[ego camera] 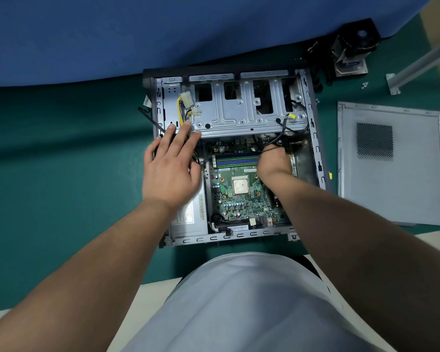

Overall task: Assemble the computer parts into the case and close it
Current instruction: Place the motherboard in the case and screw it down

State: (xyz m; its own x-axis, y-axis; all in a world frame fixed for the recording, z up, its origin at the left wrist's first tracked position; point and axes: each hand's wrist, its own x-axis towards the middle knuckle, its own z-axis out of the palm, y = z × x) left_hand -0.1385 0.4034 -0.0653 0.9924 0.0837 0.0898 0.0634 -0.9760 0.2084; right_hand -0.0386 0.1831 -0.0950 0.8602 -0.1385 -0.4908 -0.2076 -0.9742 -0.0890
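The case (313, 128) lies open on its side on the green mat (61, 148), cavity up, its long axis running away from the person toward the blue cloth (112, 34), with the drive cage (239, 107) at the far end and the board (239, 194) nearer. That pose probably serves to let both hands reach straight down onto the board. The left hand (172, 163) lies flat with fingers spread across the case's left side, fingertips at the edge of the cage by the yellow wires (180, 110), apparently steadying the case and holding those loose wires clear. The right hand (273, 161) is curled over the board's far right corner, seemingly pinching a black cable (281, 130); its fingertips are hidden beneath the knuckles, so the exact pinch cannot be confirmed. Likely it is seating a front-panel lead. The CPU (240, 186) sits bare in its socket, and the cooler (351, 52) waits well apart on the mat beyond the case's far right corner, so that step seems undone. The side panel (417, 174) lies flat to the right of the case, inner face up, its long axis parallel to the case, ready for closing. The PSU (188, 212) sits in the near left corner.
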